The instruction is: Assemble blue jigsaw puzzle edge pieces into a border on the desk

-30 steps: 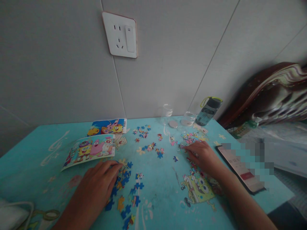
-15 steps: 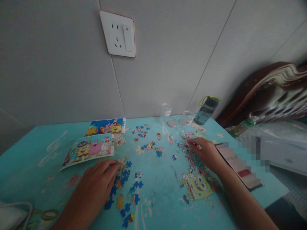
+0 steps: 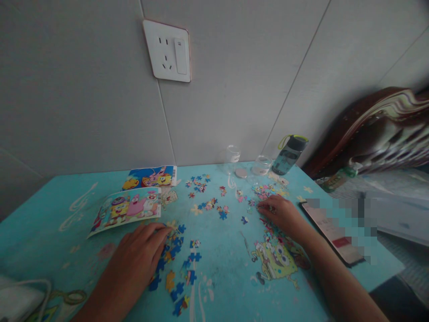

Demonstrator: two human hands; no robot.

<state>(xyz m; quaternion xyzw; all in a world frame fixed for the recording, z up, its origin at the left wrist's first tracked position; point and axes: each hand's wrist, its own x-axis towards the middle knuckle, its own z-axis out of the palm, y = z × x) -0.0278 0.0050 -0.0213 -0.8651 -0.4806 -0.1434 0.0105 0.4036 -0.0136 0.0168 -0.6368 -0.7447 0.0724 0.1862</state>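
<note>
Hands on a turquoise desk [image 3: 50, 201]: the right hand [image 3: 279, 212] has slid back, fingertips pressed on the pink puzzle pieces [image 3: 266, 192]; the left hand [image 3: 137, 257] stays flat, spread over the blue puzzle pieces [image 3: 174, 250].

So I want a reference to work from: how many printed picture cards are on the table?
2. One picture card lies just beyond the left hand; the second card lies behind it, near the wall.
</note>
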